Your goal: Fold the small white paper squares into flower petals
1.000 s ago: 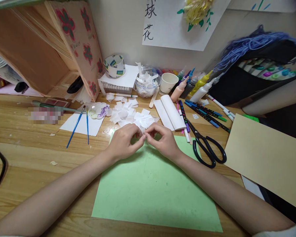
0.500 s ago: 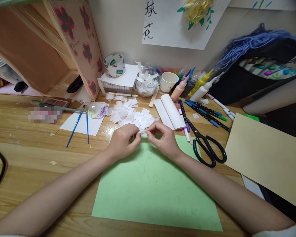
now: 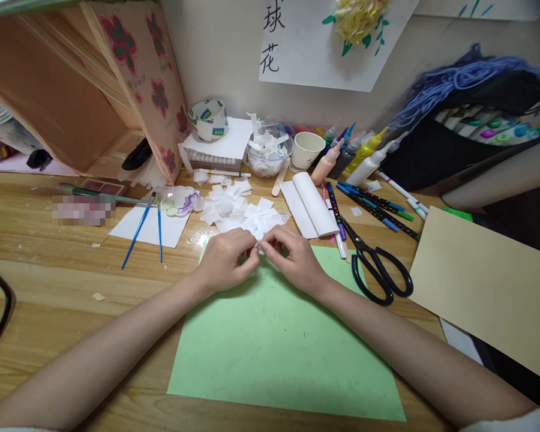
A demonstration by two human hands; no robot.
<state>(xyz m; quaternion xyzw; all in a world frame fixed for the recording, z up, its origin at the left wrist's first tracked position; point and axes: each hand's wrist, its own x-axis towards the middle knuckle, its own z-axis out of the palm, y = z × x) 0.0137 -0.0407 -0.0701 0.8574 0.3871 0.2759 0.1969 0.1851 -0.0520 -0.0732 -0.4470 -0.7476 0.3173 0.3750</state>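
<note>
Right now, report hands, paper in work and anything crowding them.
Both hands in: left hand and right hand pinched close together, apparently on a white scrap. Loose white pieces just beyond. Scissors right.

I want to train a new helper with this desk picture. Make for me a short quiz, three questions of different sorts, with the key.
1. True or false: the black-handled scissors lie to the right of the right hand.
2. What stands between the bowl of scraps and the peach bottle?
A) tape roll
B) paper cup
C) paintbrush
3. Fill in: the left hand is at the far edge of a ____ sheet.

Key: 1. True; 2. B; 3. green
</note>
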